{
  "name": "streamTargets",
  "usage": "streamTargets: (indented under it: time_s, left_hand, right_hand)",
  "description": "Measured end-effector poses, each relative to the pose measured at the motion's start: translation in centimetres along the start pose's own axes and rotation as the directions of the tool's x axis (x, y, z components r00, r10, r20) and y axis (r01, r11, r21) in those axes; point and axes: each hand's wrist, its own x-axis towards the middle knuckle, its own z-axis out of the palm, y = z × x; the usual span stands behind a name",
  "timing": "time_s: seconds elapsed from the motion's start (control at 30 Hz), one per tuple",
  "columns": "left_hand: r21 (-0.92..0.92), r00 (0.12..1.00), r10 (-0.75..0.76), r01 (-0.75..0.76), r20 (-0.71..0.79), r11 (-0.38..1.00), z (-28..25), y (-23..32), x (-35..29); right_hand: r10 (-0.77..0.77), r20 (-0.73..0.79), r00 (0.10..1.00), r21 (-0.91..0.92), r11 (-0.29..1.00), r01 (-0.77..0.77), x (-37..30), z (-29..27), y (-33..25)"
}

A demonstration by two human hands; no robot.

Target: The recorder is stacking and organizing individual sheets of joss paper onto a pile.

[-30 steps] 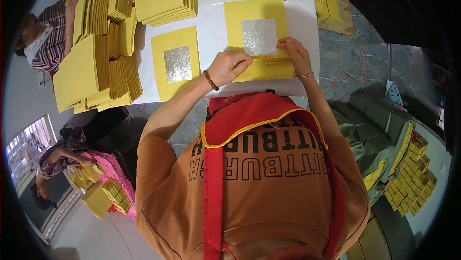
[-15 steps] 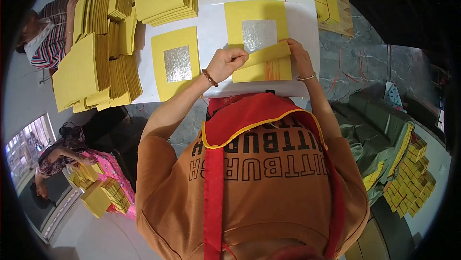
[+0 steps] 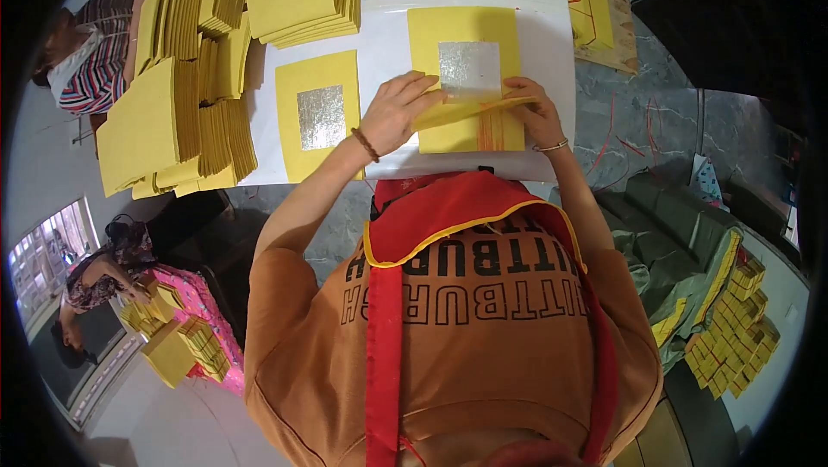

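Note:
A yellow sheet of paper [image 3: 423, 53] with a silver foil square [image 3: 468, 66] lies before me on the white tabletop. A folded yellow flap [image 3: 474, 111] stands partly raised across it, with reddish streaks [image 3: 491, 132] on the paper below. My left hand [image 3: 402, 113] pinches the flap's left end, its fingers fairly straight. The right hand [image 3: 536, 113] grips the right end between thumb and fingers. Left of these is a second yellow sheet [image 3: 289, 113] with its own silver foil square [image 3: 321, 117], untouched by either hand.
Stacks of folded yellow paper [image 3: 151, 118] line the table's left side, with more stacks [image 3: 302, 1] along the back. A person in a striped top [image 3: 95, 66] is at the far left; another person [image 3: 108, 273] sits lower left. Yellow bundles [image 3: 733, 329] are piled at lower right.
The raised flap has tipped and now shows mostly its edge. My left fingers have straightened from a tight curl, and the right fingers have come over the flap's end.

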Motion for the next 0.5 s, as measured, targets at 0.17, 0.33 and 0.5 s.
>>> streamTargets:
  time_s: [0.17, 0.33, 0.5]
  left_hand:
    - [0.239, 0.980, 0.080, -0.035, -0.180, 0.970, -1.3, 1.8, -0.3]
    - [-0.044, 0.993, 0.034, -0.039, -0.110, 0.998, 0.0, 2.5, -2.7]
    - [-0.354, 0.886, -0.451, 0.389, -0.107, 0.850, 1.7, 1.5, -1.3]
  right_hand:
    - [-0.345, 0.093, 0.934, -0.501, 0.794, 0.344, -0.8, -0.3, -4.9]
    - [-0.200, 0.277, 0.940, -0.455, 0.834, 0.311, -3.4, -0.2, -6.3]
    - [0.152, -0.072, 0.986, -0.241, 0.956, -0.165, -2.7, 1.6, -5.6]
